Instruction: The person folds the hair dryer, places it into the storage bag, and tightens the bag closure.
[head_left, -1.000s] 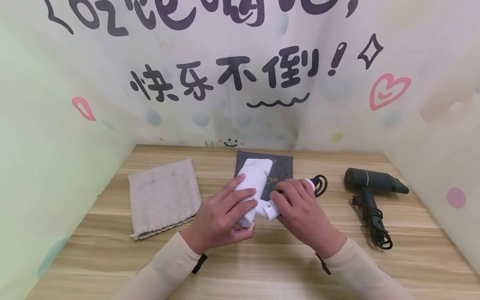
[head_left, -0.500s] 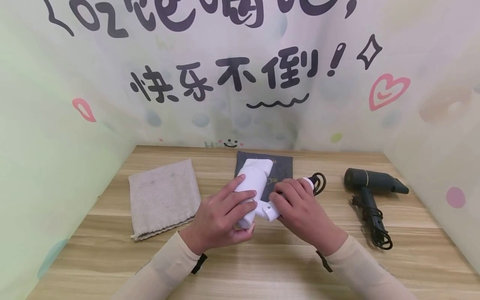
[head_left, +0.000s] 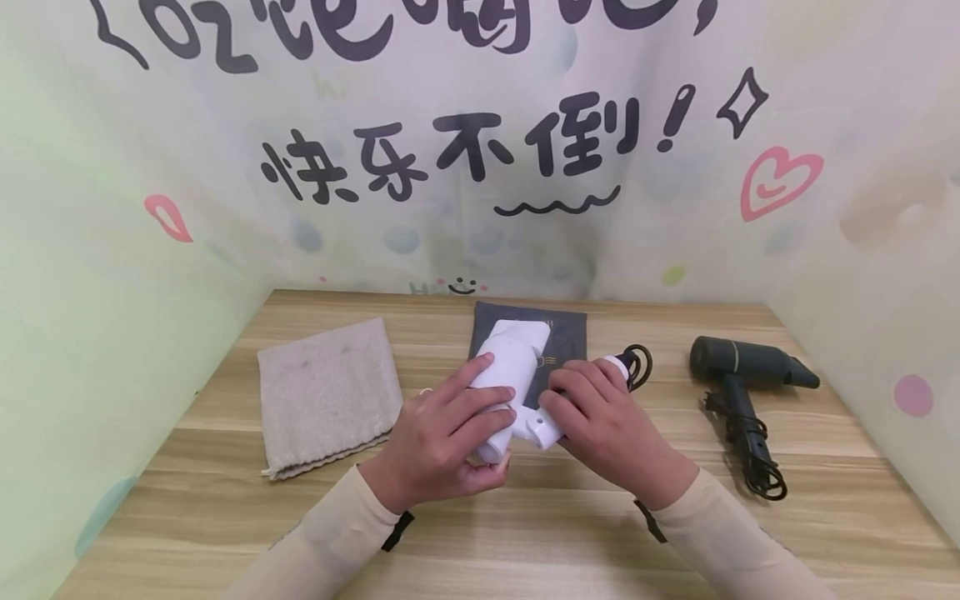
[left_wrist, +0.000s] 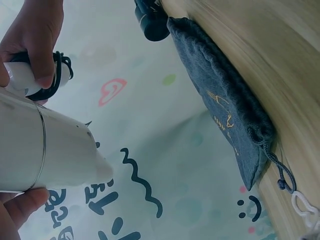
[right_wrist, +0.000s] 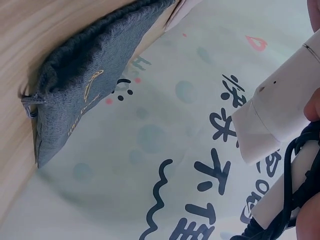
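A white hair dryer [head_left: 508,360] is held over the table between both hands. My left hand [head_left: 438,442] grips its barrel, with fingers over the top and the thumb beneath. My right hand [head_left: 611,429] wraps around the handle, which angles off to the right from a hinge [head_left: 538,423]. Black cord [head_left: 639,367] is looped around the handle and shows past the right hand. Both wrist views show the nozzle [left_wrist: 102,167] pointing away from the person. Beyond the dryer lies a dark grey drawstring pouch [head_left: 572,332] with gold print, partly covered by it in the head view.
At the left a folded beige towel [head_left: 326,396] lies on the wooden table [head_left: 480,550]. A dark hair dryer [head_left: 750,362], its cord wound on the handle, lies at the right. A printed fabric backdrop [head_left: 405,242] rises behind the table and along both sides.
The white hair dryer has tilted very slightly to the right and its hinge sits a little lower. Both hands keep their hold; everything else is as it was.
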